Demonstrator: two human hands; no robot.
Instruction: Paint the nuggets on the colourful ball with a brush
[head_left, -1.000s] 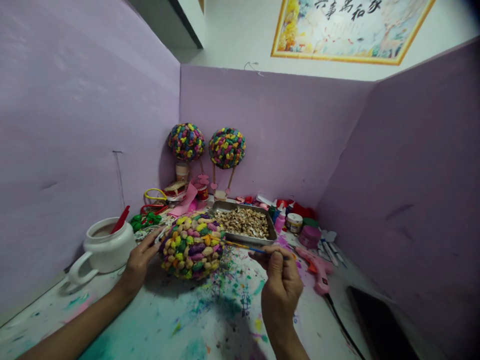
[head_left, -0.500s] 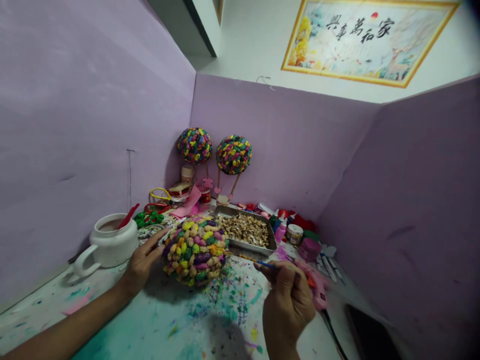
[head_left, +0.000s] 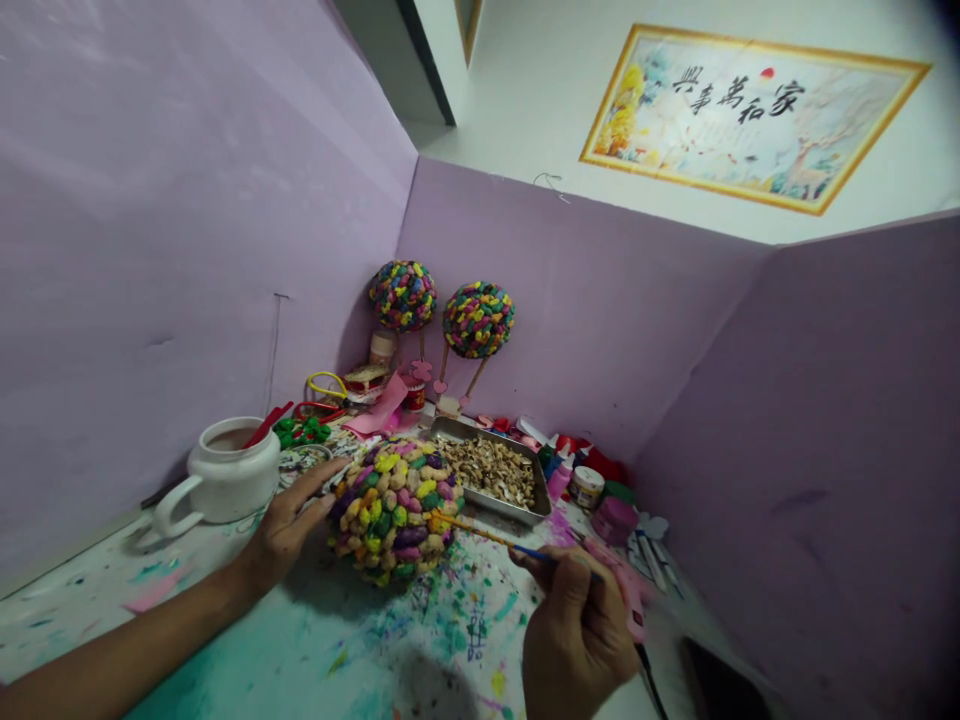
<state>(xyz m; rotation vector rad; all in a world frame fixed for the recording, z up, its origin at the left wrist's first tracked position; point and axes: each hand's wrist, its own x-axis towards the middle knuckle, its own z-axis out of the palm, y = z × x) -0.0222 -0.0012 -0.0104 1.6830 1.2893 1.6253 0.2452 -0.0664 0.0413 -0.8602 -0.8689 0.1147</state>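
A ball covered in peanut shells (head_left: 397,510) rests on the paint-stained table; some shells are purple, green, yellow or pink, others bare tan. My left hand (head_left: 289,515) holds the ball's left side, with the fingers reaching behind it and partly hidden. In my right hand (head_left: 577,630) is a thin paintbrush (head_left: 487,537) with a blue handle, pinched between thumb and fingers. The brush tip touches an orange-yellow shell on the right part of the ball.
Behind the ball stands a metal tray (head_left: 541,505) of broken shells. A white mug (head_left: 236,485) is at left. Two finished-looking coloured balls on sticks (head_left: 478,320) stand at the back. Paint jars (head_left: 615,515), a pink glue gun (head_left: 626,585) and a dark flat object (head_left: 724,680) lie right.
The camera view has shifted slightly. My left hand stays at the ball, and the brush tip remains on the orange-yellow shell, with the brush angle a little changed.
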